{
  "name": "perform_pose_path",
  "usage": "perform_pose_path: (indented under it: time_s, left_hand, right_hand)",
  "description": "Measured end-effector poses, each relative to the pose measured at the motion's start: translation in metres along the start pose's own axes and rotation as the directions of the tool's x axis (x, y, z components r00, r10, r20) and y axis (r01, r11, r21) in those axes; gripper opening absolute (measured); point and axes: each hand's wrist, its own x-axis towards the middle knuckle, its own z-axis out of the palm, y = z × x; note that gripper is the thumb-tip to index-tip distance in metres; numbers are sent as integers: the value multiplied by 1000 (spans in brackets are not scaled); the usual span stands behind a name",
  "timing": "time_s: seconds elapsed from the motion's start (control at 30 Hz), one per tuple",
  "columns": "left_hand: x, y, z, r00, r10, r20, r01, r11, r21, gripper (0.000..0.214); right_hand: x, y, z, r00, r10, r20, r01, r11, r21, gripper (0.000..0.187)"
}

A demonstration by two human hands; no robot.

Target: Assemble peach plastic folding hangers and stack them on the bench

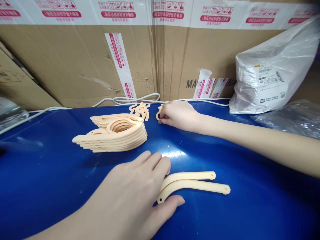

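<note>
My left hand [136, 185] is in the foreground, palm down, its thumb stretched apart from the bent fingers. Between thumb and fingers lie the near ends of two curved beige plastic strips [195, 185], one with a small hole; no firm grip on them shows. Farther back, my right hand [177, 115] is closed, its fingertips pinching a small curved beige hook piece [157, 115], mostly hidden by the fingers. Left of it is a small pile of similar hook pieces [141, 110]. A neat stack of larger curved beige plastic parts [117, 141] stands beyond my left hand.
The blue tabletop [237, 216] is glossy. Large taped cardboard boxes [80, 53] stand along the back, with a white cable [137, 99] at their foot. At the right are a white labelled plastic bag [265, 76] and clear plastic wrap [295, 116].
</note>
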Motion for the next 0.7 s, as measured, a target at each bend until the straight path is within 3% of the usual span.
perform_pose_path:
  time_s: [0.13, 0.2, 0.23, 0.33, 0.43, 0.6, 0.63, 0.7]
  left_hand:
    - [15, -20, -36, 983, -102, -154, 105, 994, 12, 33]
    - [32, -38, -60, 956, -235, -174, 264, 950, 168, 37]
    - [43, -49, -71, 937, -244, -250, 298, 932, 206, 42]
    - [77, -88, -90, 892, -445, -86, 449, 845, 290, 54]
    - [106, -129, -88, 823, -516, 240, 455, 850, 267, 59]
    - [129, -173, -61, 735, -534, 416, 490, 844, 217, 46]
    - [131, -178, -56, 731, -525, 436, 489, 849, 203, 46]
    - [134, -185, -47, 773, -455, 441, 433, 888, 157, 46]
  right_hand:
    - [-1, -2, 0, 999, 53, -8, -53, 998, 40, 18]
    - [-4, -5, -1, 998, 68, -2, -67, 995, 79, 16]
    - [-6, -7, -2, 998, 70, 1, -70, 993, 100, 16]
    - [-17, -14, -5, 998, 57, 13, -58, 987, 152, 15]
    - [-33, -23, -8, 999, 35, 22, -39, 982, 185, 15]
    - [-65, -32, -11, 999, -35, -13, 37, 967, 252, 10]
    - [-70, -33, -11, 998, -55, -29, 61, 962, 267, 10]
    - [-78, -36, -9, 995, -85, -59, 99, 952, 291, 9]
